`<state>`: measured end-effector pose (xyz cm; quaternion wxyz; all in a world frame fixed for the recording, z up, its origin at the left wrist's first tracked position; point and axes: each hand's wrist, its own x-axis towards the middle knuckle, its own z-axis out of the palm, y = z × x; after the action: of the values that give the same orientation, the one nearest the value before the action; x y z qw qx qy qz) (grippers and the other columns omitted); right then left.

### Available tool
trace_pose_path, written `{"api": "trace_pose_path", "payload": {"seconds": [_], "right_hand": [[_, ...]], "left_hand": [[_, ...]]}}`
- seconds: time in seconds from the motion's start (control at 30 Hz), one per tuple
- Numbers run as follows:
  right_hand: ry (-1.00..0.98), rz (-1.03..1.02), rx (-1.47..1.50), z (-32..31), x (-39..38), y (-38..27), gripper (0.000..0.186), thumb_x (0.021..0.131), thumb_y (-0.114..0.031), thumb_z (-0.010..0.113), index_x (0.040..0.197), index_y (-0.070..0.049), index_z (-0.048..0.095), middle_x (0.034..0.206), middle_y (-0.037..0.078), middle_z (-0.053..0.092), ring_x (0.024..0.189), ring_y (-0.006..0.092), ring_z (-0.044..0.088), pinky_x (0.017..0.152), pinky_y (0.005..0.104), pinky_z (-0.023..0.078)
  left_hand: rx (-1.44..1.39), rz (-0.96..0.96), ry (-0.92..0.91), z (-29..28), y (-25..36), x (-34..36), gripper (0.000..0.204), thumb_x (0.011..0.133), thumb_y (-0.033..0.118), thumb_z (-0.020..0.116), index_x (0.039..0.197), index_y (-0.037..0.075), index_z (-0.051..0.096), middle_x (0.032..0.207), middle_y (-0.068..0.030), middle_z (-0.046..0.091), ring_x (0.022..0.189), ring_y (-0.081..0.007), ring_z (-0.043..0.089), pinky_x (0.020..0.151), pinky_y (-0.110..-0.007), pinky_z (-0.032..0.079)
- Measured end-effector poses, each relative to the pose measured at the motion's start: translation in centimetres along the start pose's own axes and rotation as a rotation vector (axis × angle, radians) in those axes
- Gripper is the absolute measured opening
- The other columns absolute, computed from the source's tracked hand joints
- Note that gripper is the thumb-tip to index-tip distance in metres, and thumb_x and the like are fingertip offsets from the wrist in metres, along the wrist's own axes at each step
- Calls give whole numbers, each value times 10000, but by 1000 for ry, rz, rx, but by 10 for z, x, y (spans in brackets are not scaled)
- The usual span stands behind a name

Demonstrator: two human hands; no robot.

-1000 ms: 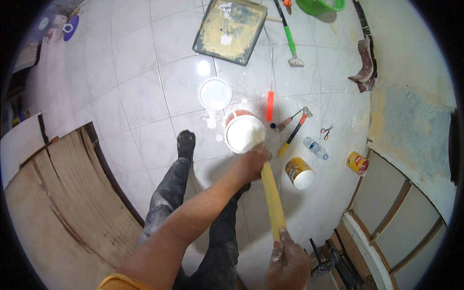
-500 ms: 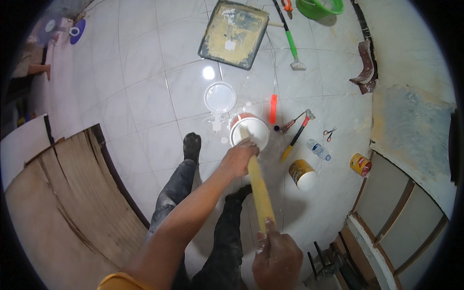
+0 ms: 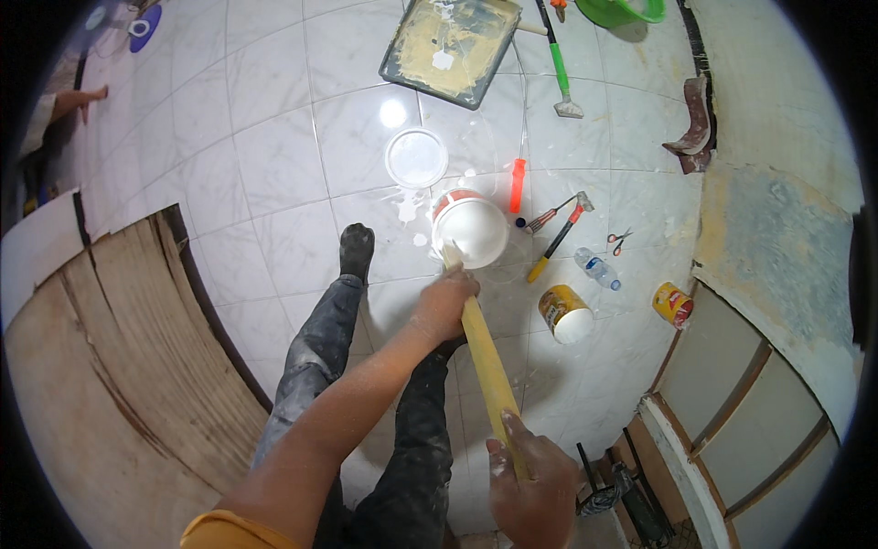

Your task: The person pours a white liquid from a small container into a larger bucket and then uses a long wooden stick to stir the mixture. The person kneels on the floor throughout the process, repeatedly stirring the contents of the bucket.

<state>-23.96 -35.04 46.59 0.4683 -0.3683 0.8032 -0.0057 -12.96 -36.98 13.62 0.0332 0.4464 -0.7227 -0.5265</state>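
A long yellowish wooden stick [image 3: 487, 355] runs slantwise in front of me, its far end over the white paint at the near side of a round bucket [image 3: 457, 197]. My left hand [image 3: 446, 304] is closed around the stick near the bucket. Lower down, my right hand [image 3: 535, 480] grips the near end, with white smears on its fingers. The stick's very tip is hard to make out against the white. Beyond the bucket lies a round white lid [image 3: 416, 158], with white splashes on the tiles nearby.
A paint tray [image 3: 448, 46] with dried coating lies farther off, beside a green-handled scraper [image 3: 558, 69]. To the right are a hammer [image 3: 560, 240], scissors [image 3: 620, 242], a plastic bottle [image 3: 597, 268] and a yellow tin [image 3: 566, 313]. Wooden boards [image 3: 146, 339] stand at left. Another person's hand [image 3: 82, 101] shows far left.
The stick's far end has shifted from the middle of the bucket toward its near left edge. Both hands keep their hold. The whole view has tilted, so floor things appear higher.
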Motion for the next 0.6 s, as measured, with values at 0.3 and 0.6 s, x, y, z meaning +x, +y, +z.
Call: {"api": "trace_pose_path", "payload": {"seconds": [0.3,0.6], "right_hand": [[353,145,104,-25,33,1,254,979,-95,717,1196,29,759,1110,199,771,1093,254,715,943,359,565],[356,321,197,-60,20,51,323,972,-170,736,1201,55,707,934,203,745,875,291,710,770,403,560]], "left_hand": [[-50,86,199,8,24,83,165,806,123,737,946,85,659,986,-128,687,1091,-339,673,1154,-440,461],[-30,-54,17,35,70,91,247,823,182,787,1019,49,717,1130,-166,698,1255,-384,609,1103,-460,493]]}}
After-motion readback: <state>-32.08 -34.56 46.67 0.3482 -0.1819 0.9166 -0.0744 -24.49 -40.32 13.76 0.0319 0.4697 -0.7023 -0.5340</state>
